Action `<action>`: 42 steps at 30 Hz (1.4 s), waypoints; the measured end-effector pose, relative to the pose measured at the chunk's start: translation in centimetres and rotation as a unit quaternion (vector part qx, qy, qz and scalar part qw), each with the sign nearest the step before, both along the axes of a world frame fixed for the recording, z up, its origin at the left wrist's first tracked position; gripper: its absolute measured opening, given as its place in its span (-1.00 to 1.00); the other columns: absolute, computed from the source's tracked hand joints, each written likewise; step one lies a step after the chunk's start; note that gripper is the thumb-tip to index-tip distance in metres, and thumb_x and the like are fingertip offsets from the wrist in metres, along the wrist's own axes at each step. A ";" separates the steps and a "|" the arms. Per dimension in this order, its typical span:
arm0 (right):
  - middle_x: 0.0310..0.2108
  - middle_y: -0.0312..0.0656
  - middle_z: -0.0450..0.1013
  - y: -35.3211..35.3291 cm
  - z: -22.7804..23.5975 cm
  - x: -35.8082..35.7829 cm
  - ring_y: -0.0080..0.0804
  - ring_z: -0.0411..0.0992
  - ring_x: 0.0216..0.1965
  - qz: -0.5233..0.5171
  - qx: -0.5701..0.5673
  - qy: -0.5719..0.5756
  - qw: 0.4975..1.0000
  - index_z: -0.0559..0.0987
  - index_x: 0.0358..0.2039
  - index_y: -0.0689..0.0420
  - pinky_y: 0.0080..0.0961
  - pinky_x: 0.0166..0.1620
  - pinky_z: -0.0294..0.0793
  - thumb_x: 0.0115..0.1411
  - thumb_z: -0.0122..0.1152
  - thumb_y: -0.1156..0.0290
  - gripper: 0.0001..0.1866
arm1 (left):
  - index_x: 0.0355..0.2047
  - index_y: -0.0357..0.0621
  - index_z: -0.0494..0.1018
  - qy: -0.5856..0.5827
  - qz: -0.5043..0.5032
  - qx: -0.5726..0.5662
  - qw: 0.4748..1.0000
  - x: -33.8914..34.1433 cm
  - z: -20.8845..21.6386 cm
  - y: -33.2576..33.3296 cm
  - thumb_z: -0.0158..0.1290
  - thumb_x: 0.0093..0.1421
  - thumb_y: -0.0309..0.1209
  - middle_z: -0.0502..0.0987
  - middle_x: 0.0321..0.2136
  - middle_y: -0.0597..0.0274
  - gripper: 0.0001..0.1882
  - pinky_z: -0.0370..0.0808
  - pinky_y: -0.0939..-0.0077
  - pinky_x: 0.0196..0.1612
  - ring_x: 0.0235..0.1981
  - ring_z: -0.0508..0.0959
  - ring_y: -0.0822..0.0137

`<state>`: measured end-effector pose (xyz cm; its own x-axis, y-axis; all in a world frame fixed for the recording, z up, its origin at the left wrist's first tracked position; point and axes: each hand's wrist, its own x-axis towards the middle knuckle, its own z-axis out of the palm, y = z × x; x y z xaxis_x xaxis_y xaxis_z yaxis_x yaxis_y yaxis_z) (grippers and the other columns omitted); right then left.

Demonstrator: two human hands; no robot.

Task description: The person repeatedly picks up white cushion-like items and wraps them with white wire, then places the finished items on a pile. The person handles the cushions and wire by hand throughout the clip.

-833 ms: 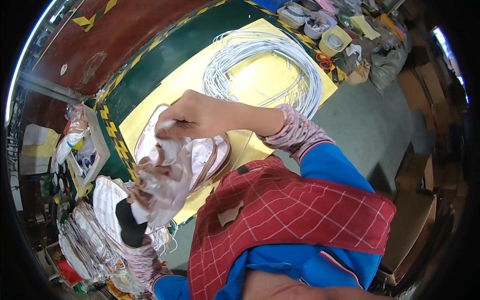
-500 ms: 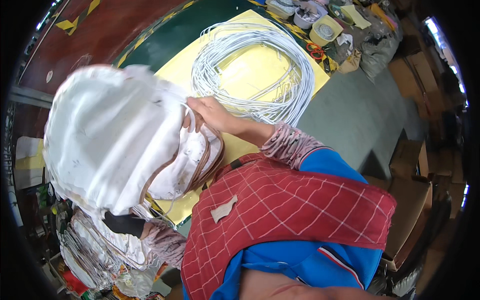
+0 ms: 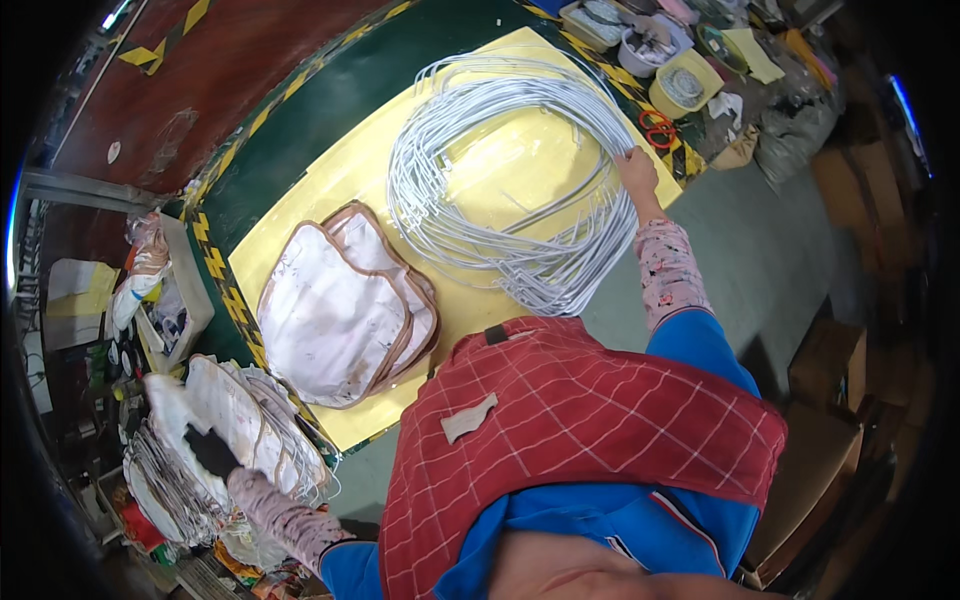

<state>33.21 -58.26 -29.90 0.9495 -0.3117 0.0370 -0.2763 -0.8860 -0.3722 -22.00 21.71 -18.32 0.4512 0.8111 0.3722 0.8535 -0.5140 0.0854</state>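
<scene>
At the left, my left hand (image 3: 212, 452), in a black glove, is on a white brown-edged fabric piece (image 3: 170, 415), blurred by motion, over a pile of similar pieces. Its fingers are partly hidden, but it seems to grip the piece. My bare right hand (image 3: 638, 172) reaches to the far right side of a large coil of white wires (image 3: 410, 165), its fingers closed round some strands. Nearer to me, a small stack of white fabric pieces with brown edging (image 3: 335, 315) lies flat on the yellow sheet (image 3: 265, 250).
The green table (image 3: 300, 150) has black-and-yellow tape along its edges. Tubs of small parts (image 3: 682, 88) and red-handled scissors (image 3: 657, 130) sit at the far right. A white bin (image 3: 185, 290) stands left of the table; cardboard boxes (image 3: 815, 460) are at the right.
The large fabric piece has left the space above the table and moved down to the left pile with my left hand. My right hand has let go of it and reached right to the wires.
</scene>
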 end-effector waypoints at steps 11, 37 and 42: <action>-0.51 0.01 0.47 0.3 2.5 0.2 -0.14 0.49 -0.47 0.061 -0.020 -0.034 0.997 0.48 -0.33 0.27 -0.28 -0.39 0.46 0.01 0.10 0.31 -0.71 | -0.06 -0.19 0.40 -0.050 -0.430 -0.255 0.864 24.3 -7.2 -28.8 0.13 0.02 -0.46 0.48 -0.11 -0.01 -0.58 0.40 0.33 -0.01 -0.06 0.47 0.08; -0.80 -0.36 0.19 26.3 33.8 -18.5 -0.69 0.06 -0.91 0.496 0.758 0.122 0.407 0.24 -0.04 0.40 -0.83 -0.84 0.09 0.35 -0.30 0.26 -0.59 | -0.19 -0.13 0.45 -0.040 -0.757 -0.425 0.495 25.0 -1.6 -37.3 -0.04 0.14 -0.38 0.54 -0.42 0.05 -0.77 0.48 0.34 -0.32 -0.39 0.55 0.10; -0.82 -0.53 0.07 29.5 28.6 -14.1 -0.82 -0.06 -0.90 0.318 0.580 0.049 0.749 0.19 0.16 0.32 -0.85 -0.83 -0.11 0.31 -0.18 0.37 -0.55 | -0.09 0.03 0.45 0.134 -0.619 -0.421 0.650 24.7 -6.8 -25.2 0.05 0.08 -0.29 0.56 -0.33 0.11 -0.65 0.47 0.28 -0.23 -0.32 0.55 0.10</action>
